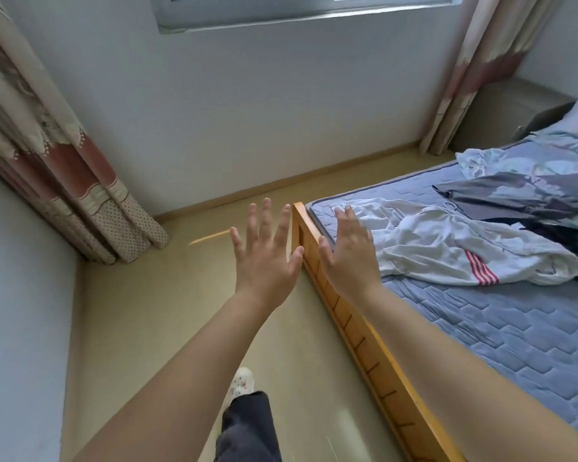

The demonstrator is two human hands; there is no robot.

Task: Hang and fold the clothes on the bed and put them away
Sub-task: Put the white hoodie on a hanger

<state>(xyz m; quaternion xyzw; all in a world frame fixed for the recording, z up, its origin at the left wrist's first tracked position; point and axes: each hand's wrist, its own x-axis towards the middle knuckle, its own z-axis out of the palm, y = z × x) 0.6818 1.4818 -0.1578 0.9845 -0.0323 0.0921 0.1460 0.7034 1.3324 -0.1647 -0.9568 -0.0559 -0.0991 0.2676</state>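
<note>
Both grips are held open, fingers spread, nothing taken. The left hand [264, 258] is raised just outside the corner of the orange wooden bed frame [357, 331], the right hand [347, 258] just inside it. The crumpled white cloth garment with red stripes [447, 248] is seen lying just inside that corner, near the right fingertips; contact cannot be told. It is judged light, limp and easily bunched, best pinched at a hem or the shoulders. Grey and dark clothes [514, 195] are heaped further in from the frame.
</note>
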